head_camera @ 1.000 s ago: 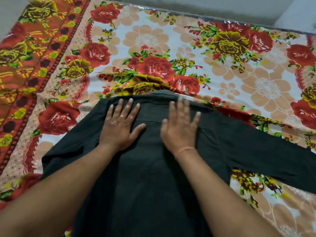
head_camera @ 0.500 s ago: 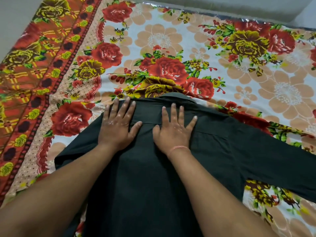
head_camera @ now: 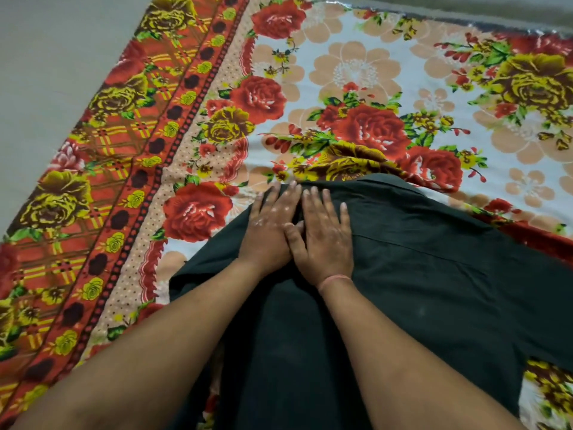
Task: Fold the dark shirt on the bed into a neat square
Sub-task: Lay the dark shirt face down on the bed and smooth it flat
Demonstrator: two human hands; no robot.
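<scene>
Both hands have drawn together since the earlier frame. The left hand [head_camera: 268, 231] and right hand [head_camera: 325, 243] now lie side by side with thumbs touching, where a strip of cloth showed between them before. They also sit nearer the 9 o'clock end of the collar [head_camera: 366, 181] than they did.

The fingers [head_camera: 313, 203] of both hands are straight and close together, pressed flat on the shirt [head_camera: 418, 299] and gripping nothing. The left fingertips reach the shirt's top edge. A thin pink band [head_camera: 335, 279] circles the right wrist.

The shirt lies spread on the bed [head_camera: 356, 66], over its flowered sheet [head_camera: 511, 187]. The collar is at 12 o'clock from the hands and the body runs down to 6 o'clock under both forearms. One sleeve [head_camera: 542, 274] stretches off toward 3 o'clock, while the other side of the shirt ends at about 8 o'clock. The sheet's red patterned border [head_camera: 124, 181] runs along the 9 o'clock side.
</scene>
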